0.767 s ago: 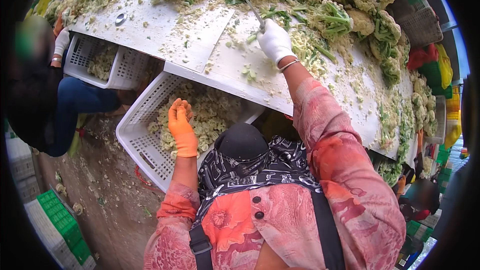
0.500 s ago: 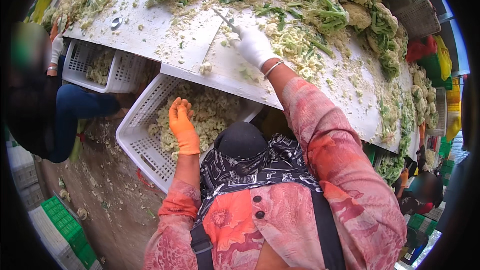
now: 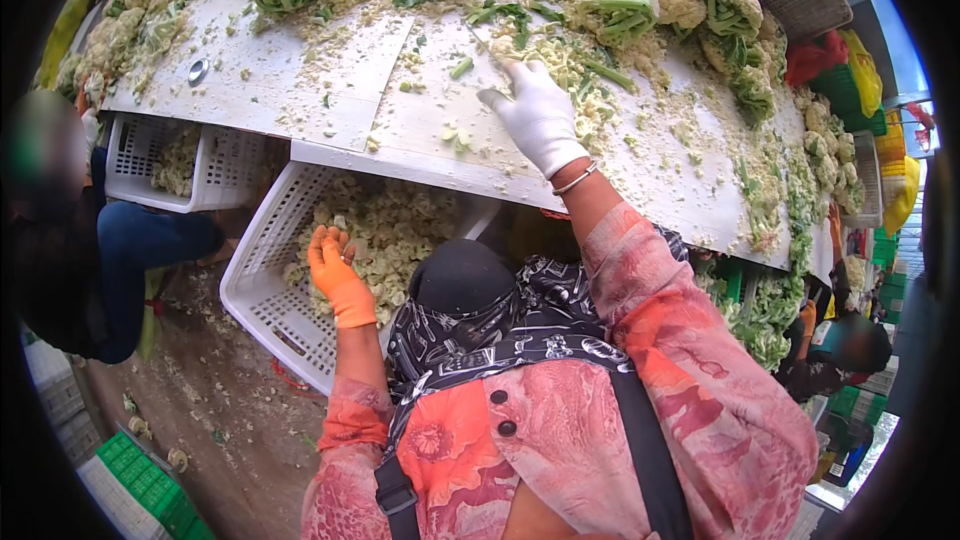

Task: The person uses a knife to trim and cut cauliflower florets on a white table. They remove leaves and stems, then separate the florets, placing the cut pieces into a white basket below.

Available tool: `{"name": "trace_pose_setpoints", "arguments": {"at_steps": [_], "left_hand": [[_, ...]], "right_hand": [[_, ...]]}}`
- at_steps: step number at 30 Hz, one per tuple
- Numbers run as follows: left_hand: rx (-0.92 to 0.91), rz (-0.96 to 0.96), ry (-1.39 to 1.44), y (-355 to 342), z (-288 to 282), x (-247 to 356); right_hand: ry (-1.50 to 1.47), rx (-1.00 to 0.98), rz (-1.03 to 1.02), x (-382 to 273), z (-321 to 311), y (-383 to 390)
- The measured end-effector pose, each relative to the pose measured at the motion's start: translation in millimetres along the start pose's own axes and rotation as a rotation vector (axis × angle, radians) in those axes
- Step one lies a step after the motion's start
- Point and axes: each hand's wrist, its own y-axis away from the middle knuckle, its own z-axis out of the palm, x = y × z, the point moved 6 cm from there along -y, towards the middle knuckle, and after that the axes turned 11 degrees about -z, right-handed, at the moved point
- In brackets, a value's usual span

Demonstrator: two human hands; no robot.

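My left hand [image 3: 340,275], in an orange glove, hovers above a white plastic crate [image 3: 262,280] of cut cauliflower florets [image 3: 395,250]. Its fingers are loosely curled and apart, and nothing shows in them. On the white tabletop, my right hand [image 3: 542,118] in a white glove reaches into a heap of cauliflower pieces [image 3: 590,110]. A thin knife blade [image 3: 479,37] sticks out past its fingers; the handle is hidden, and the thumb points out to the left. A short green stalk [image 3: 461,68] lies left of this hand.
Whole cauliflower heads [image 3: 615,8] line the table's far side. Scraps cover much of the white tabletop [image 3: 290,70]. A second white crate [image 3: 150,165] stands at the left beside a seated person [image 3: 150,240]. Another person [image 3: 850,350] is at the right. Green crates [image 3: 140,475] stand lower left.
My right hand has moved right and slightly down relative to the picture, toward the cauliflower heap, its thumb now stretched out. My left hand has sunk lower over the crate. The view has shifted somewhat.
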Motion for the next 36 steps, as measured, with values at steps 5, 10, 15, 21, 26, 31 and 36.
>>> {"name": "trace_pose_setpoints", "arguments": {"at_steps": [5,10,15,21,26,31,36], "left_hand": [[-0.108,0.043,-0.006,24,51,23],[-0.436,0.055,-0.032,57,106,54],[-0.901,-0.212,0.524,78,169,67],[-0.749,-0.277,0.519,77,134,89],[-0.768,-0.264,0.481,77,114,99],[-0.788,-0.209,0.401,84,107,100],[-0.688,0.123,0.110,99,96,107]], "right_hand": [[0.113,0.007,0.033,75,39,20],[-1.003,0.010,0.418,40,50,40],[-1.224,-0.293,0.434,-76,46,73],[-0.514,-0.268,-0.254,-108,16,84],[-0.352,-0.392,-0.470,-116,7,102],[-0.219,-0.477,-0.420,-116,9,111],[-0.138,-0.597,-0.451,-111,20,113]]}}
